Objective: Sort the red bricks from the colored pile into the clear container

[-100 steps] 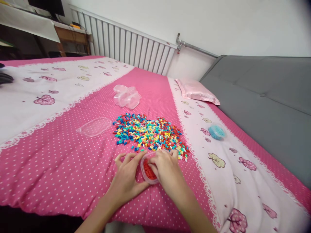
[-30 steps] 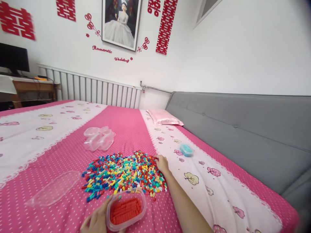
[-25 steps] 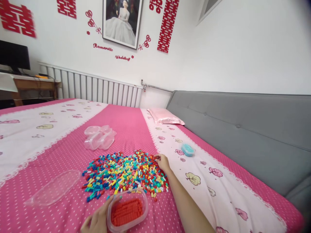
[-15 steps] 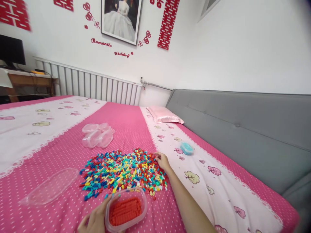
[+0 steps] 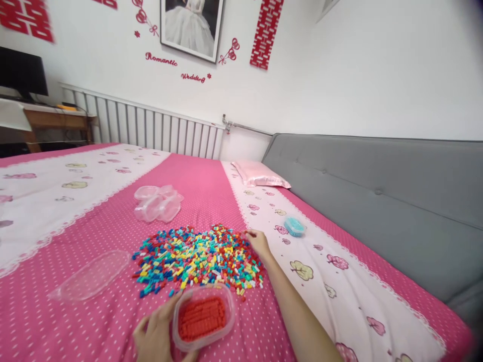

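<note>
My left hand (image 5: pixel 157 327) grips the left side of a clear plastic box (image 5: pixel 230 322), fingers and thumb round its wall. Inside it, small red blocks (image 5: pixel 202 318) lie packed in rows. Behind the box spreads a loose pile of small coloured blocks (image 5: pixel 199 256) in blue, yellow, green, white and red. At the pile's right edge, my right hand (image 5: pixel 258 242) has its thumb and fingers pinched together among red pieces. What sits between those fingertips is too small to make out.
A clear lid (image 5: pixel 92 275) lies left of the pile. Several clear containers (image 5: pixel 158 203) are stacked behind it. On the right stands a box of light-blue pieces (image 5: pixel 294 227). A pink pillow (image 5: pixel 260 175) rests by the grey headboard (image 5: pixel 362 176) on the pink bedspread (image 5: pixel 196 176).
The whole view has shifted slightly, moving the scene right and up. My left hand still holds the box, and my right hand stays at the pile's right edge with fingers pinched.
</note>
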`<state>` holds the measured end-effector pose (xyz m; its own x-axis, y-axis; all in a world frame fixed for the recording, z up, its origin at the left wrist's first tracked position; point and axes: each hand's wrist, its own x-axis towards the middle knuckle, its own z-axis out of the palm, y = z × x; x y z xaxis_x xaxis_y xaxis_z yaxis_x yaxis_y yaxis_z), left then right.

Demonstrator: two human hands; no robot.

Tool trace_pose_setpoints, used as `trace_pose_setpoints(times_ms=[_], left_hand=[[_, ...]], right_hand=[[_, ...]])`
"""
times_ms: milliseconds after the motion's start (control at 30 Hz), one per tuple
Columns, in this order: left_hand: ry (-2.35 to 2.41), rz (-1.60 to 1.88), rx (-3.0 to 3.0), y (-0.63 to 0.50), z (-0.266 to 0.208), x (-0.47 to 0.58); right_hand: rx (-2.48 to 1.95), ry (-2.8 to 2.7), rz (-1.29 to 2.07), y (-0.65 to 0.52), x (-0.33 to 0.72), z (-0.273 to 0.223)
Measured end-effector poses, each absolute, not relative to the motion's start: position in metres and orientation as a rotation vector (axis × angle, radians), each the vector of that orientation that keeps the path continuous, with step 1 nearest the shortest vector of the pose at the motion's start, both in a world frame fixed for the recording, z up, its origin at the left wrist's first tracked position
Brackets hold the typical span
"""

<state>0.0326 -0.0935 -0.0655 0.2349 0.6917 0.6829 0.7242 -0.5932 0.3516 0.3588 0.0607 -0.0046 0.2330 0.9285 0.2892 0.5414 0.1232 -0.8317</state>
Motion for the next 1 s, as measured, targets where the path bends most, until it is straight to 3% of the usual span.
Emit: trace_pose_setpoints(times_ms=[300,367,533,1000], left_hand=[[-1.390,-1.396,-2.561,-0.111,-0.049,0.039],[-1.406,-1.399,-2.568,-0.114,-0.048,0.040],[-1.428,-1.419,-2.578,-0.118,-0.048,0.042],[-1.472,-1.374,-2.633,-0.123,-0.042,0.044]], right_hand=[[-1.347,-1.695,0.456,-0.074,0.275,0.053],[-1.444,-1.903,0.296,-0.101,0.254,0.058],[-1.706,-2.101,0.117,-0.130,0.220,0.054],[-1.790,-2.270,-0.035,-0.127,0.202,0.033]])
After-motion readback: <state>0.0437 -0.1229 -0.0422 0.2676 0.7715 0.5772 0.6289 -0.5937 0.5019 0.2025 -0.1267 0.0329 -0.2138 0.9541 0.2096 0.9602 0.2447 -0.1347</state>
